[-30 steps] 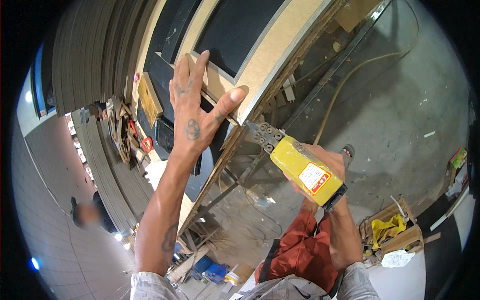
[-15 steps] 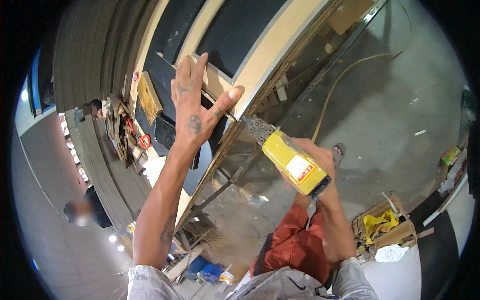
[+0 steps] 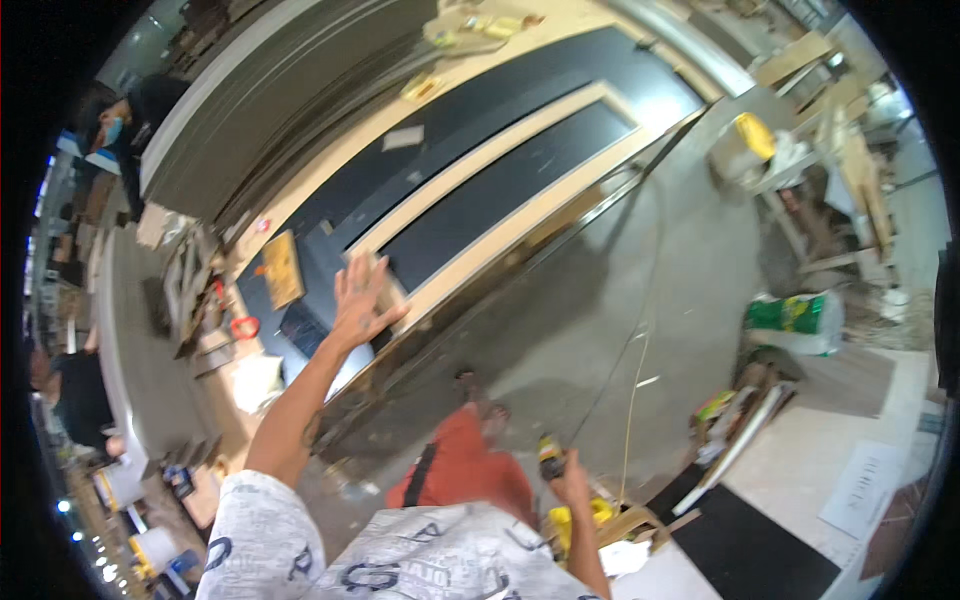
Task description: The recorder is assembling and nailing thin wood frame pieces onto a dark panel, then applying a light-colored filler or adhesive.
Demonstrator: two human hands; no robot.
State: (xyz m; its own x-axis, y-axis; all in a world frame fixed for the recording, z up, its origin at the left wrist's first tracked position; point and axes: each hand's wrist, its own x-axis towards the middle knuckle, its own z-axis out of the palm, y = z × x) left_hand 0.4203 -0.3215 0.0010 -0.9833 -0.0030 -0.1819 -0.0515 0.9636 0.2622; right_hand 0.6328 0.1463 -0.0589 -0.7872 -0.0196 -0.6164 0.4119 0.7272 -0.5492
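My left hand [image 3: 362,302] lies with fingers spread on the near corner of a pale wooden frame [image 3: 470,272], which has black panels [image 3: 505,190] between its rails. The hand grips nothing. Low and to the right, away from the frame, my right hand [image 3: 570,480] is closed around a yellow and black nail gun [image 3: 550,456]. The nail gun is small and partly blurred here, so its nose is hard to make out. A thin yellowish hose [image 3: 630,420] runs over the floor beside it.
Tall stacked dark sheets [image 3: 290,110] stand beyond the frame. On the bench lie a wooden block [image 3: 284,270] and red-handled scissors [image 3: 244,328]. A scrap box [image 3: 630,522], a green and white bag [image 3: 795,322] and leaning boards [image 3: 850,170] are on the right. People work at far left.
My right hand has pulled the nail gun away from the frame's corner, down and to the right. The left hand stays on the corner. The view has swung to show more of the frame.
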